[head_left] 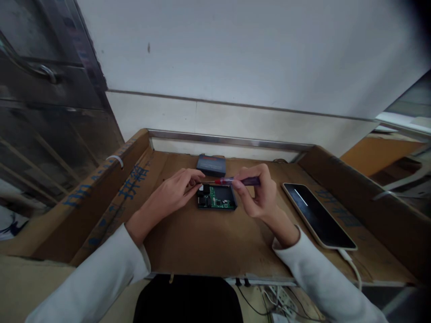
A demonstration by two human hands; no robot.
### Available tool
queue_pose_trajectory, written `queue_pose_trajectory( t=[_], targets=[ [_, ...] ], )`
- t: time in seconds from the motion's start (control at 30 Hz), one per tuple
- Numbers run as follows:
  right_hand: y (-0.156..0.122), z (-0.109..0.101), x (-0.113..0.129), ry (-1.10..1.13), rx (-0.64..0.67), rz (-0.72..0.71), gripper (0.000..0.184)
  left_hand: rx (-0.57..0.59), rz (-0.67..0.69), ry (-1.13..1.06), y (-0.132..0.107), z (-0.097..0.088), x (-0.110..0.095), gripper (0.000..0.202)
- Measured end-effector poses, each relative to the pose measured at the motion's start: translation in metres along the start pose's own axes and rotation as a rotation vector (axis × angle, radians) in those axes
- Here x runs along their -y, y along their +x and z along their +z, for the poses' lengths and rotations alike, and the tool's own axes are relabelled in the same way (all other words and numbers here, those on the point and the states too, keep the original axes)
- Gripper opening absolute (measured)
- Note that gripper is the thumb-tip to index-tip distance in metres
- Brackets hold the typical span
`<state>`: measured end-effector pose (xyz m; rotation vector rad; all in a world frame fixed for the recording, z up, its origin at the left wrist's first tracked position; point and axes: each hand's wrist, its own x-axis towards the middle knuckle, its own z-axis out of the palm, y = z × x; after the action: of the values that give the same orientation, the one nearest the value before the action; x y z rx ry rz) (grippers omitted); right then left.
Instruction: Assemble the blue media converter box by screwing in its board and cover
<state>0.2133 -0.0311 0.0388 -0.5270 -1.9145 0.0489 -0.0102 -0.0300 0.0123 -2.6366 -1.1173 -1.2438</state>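
Note:
My right hand [258, 194] grips a screwdriver [249, 181] with a purple handle and a red front end. Its thin shaft points left, level above an open dark case [233, 207]. Inside that case sits a green circuit board [215, 197] with black connectors along its left side. My left hand [175, 189] is pinched closed at the screwdriver's tip, by the case's upper left corner. Whatever lies between those fingertips is too small to make out. Just behind the case is a blue-grey cover or second box [211, 164], lying on the cardboard.
Cardboard [188, 242] lines the table, with raised sides left and right. A phone [319, 216] lies at the right, a white cable [352, 264] plugged into it. Behind the table stands a white wall [235, 54]. Cables and a power strip [286, 298] hang below the front edge.

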Motion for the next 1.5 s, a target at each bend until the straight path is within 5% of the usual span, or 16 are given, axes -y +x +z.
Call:
queue_pose_trajectory(
  t=[0.33, 0.53, 0.63, 1.17, 1.5],
  targets=[
    [0.002, -0.004, -0.002, 0.078, 0.010, 0.145, 0.009, 0.026, -0.009, -0.035, -0.002, 0.001, 0.001, 0.019],
    [0.010, -0.013, -0.008, 0.034, 0.162, 0.268, 0.008, 0.371, -0.062, -0.068, 0.001, 0.002, -0.003, 0.066],
    [0.012, -0.012, -0.007, 0.054, 0.283, 0.303, 0.010, 0.450, -0.071, -0.085, -0.001, 0.007, 0.000, 0.066],
    [0.012, -0.007, -0.009, 0.040, 0.414, 0.335, 0.014, 0.471, -0.099, -0.098, -0.002, 0.009, 0.000, 0.055],
    [0.057, 0.014, 0.002, -0.060, 0.660, 0.249, 0.013, 0.438, -0.061, -0.043, -0.004, 0.012, 0.002, 0.052]
  ],
)
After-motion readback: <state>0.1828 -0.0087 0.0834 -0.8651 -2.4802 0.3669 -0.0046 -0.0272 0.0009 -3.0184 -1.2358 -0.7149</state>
